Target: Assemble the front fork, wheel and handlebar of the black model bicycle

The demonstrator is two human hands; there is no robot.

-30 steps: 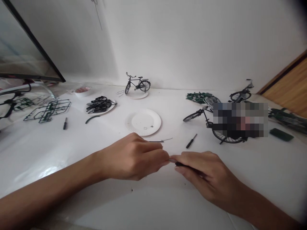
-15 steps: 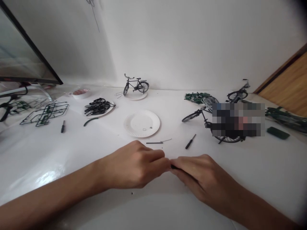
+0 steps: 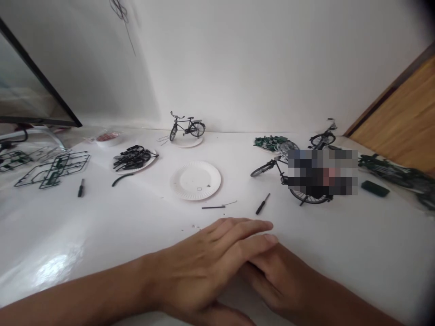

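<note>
My left hand [image 3: 210,262] lies palm down across the front of my right hand, its fingers stretched out and holding nothing that I can see. Beneath it, my right hand [image 3: 282,276] is partly covered, and its fingertips are hidden, so any small part in them does not show. Just beyond the hands are a thin black rod [image 3: 213,207] and a bent wire [image 3: 230,203] on the white table. A small black screwdriver [image 3: 263,203] lies a little farther right. Behind the rod sits a white paper plate [image 3: 180,192] with a couple of tiny parts on it.
A model bicycle [image 3: 187,127] stands at the back; another bicycle [image 3: 262,169] stands at right, partly pixelated. Black parts [image 3: 132,158] fill a plate at left, near green sprues [image 3: 56,167], a curved strip [image 3: 121,178] and a second screwdriver [image 3: 81,188]. A monitor [image 3: 30,81] stands far left.
My hands were meeting fingertip to fingertip, the right pinching a small dark piece. Now the left has opened and spread over the right. The view has shifted slightly.
</note>
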